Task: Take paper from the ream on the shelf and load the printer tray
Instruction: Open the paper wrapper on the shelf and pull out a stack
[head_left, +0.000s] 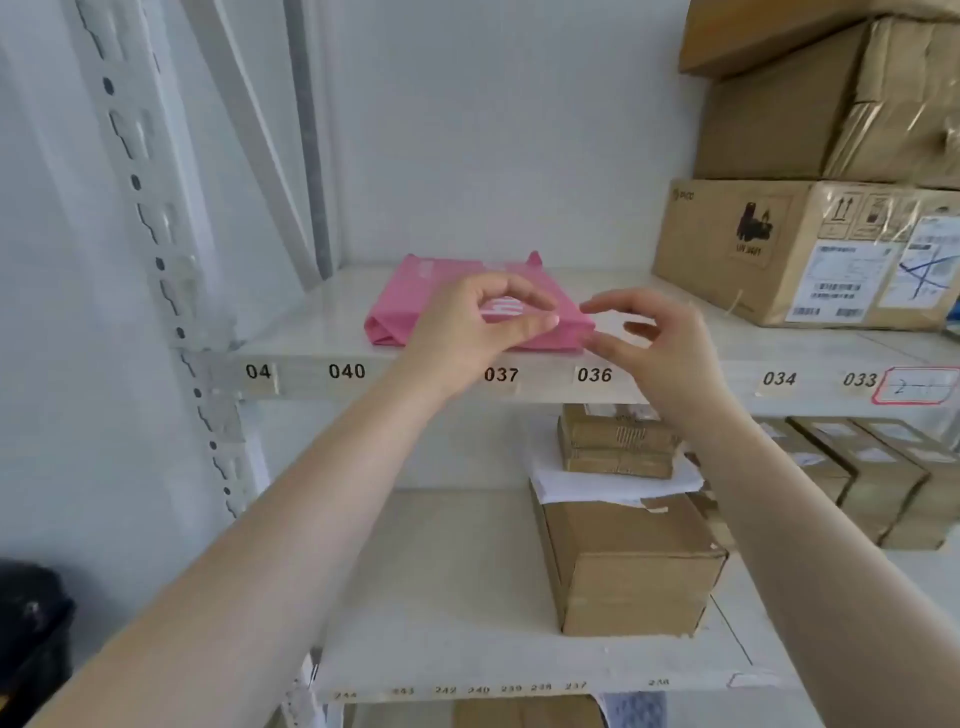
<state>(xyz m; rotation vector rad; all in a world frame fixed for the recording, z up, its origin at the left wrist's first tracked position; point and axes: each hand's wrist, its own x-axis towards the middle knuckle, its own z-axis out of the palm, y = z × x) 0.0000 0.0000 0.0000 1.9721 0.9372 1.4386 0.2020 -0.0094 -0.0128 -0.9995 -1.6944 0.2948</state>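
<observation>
A pink-wrapped ream of paper (415, 291) lies flat on the white shelf (322, 312), near the front edge above the labels 037 and 036. My left hand (467, 332) hovers in front of the ream's near side, fingers curled and apart, holding nothing. My right hand (660, 343) is at the ream's right front corner, fingers spread, thumb and forefinger close to the wrapper. Whether either hand touches the wrapper is unclear. No printer is in view.
Stacked cardboard boxes (810, 249) fill the shelf's right side, close to the ream. The shelf below carries a brown box (634, 566) with smaller packets and white sheets on top. A perforated metal upright (156, 249) stands at left. A dark object (31, 634) sits at lower left.
</observation>
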